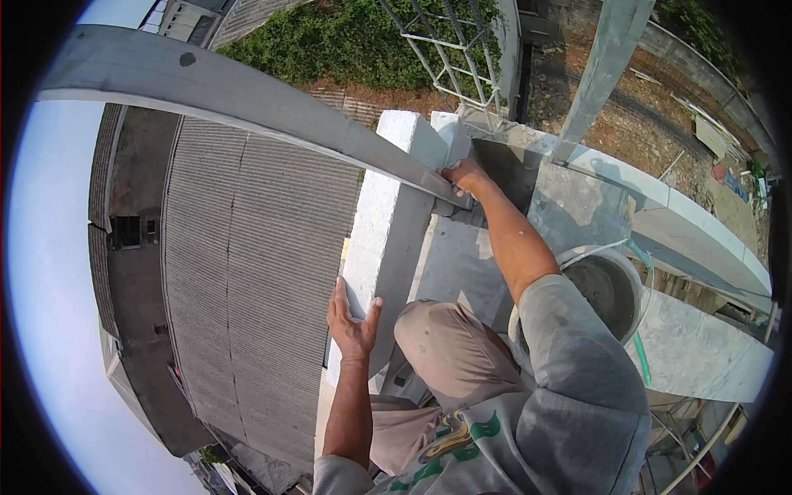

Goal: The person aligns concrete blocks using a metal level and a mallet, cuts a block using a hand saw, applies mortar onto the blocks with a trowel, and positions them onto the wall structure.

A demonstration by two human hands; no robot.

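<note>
A long white block wall (375, 239) runs upward through the middle of the view. My left hand (353, 323) lies against its near end, fingers and thumb spread over the top edge. A grey beam (247, 97) slants down from the upper left across the wall. At the beam's lower end is my right hand (464, 178), its fingers closed around something small that I cannot make out. Just beyond that hand stands a second white block (450, 132). Beside my right arm is a bucket (606, 289) with grey wet material inside.
A corrugated roof (264, 272) lies far below on the left. Another upright beam (602, 78) rises at the upper right. A metal lattice frame (452, 62) stands at the top. Concrete slabs (582, 202) lie right of my arm, with a rubble-strewn yard (631, 132) below.
</note>
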